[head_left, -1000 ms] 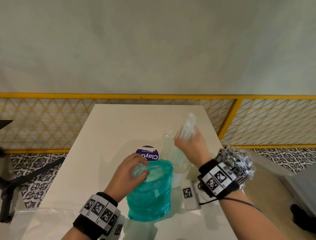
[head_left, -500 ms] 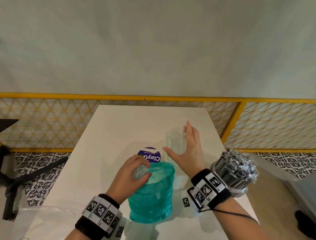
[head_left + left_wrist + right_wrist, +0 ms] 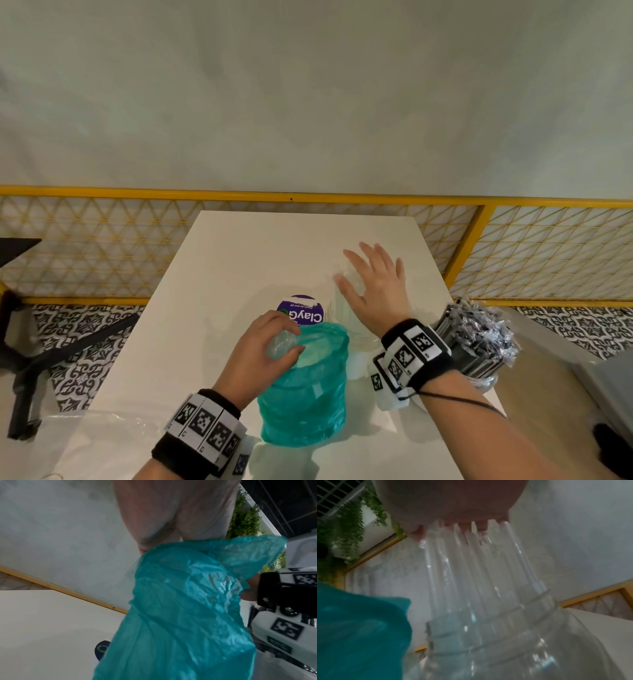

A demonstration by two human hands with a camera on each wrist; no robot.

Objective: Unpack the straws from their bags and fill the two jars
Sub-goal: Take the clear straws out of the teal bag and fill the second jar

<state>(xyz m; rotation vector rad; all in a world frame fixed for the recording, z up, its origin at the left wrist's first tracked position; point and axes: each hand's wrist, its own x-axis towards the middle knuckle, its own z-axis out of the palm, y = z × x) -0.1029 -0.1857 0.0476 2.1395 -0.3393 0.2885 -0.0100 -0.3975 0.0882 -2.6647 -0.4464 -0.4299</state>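
Observation:
A clear jar [image 3: 356, 356] stands mid-table with clear straws [image 3: 342, 305] upright in it. My right hand [image 3: 368, 274] hovers flat over the straw tops with its fingers spread. In the right wrist view the straws [image 3: 479, 568] reach up to the hand [image 3: 453, 500] out of the jar [image 3: 513, 635]. My left hand [image 3: 284, 342] grips a crumpled clear bag [image 3: 281, 344] at the rim of a teal bag-lined container [image 3: 305, 390]. The left wrist view is filled by the teal bag [image 3: 180, 608]. A second jar [image 3: 486, 377] at the right holds black and silver wrapped straws [image 3: 476, 335].
A purple round lid [image 3: 303, 311] lies behind the teal container. Clear plastic sheet [image 3: 85, 431] lies at the table's near left. The white table [image 3: 274, 246] ends at a yellow mesh railing [image 3: 102, 240]. A dark table frame [image 3: 34, 359] stands on the left floor.
My right hand let go of the clear straw bundle it held above the jar and opened flat over the straw tops. The left hand stayed at the teal bag's rim.

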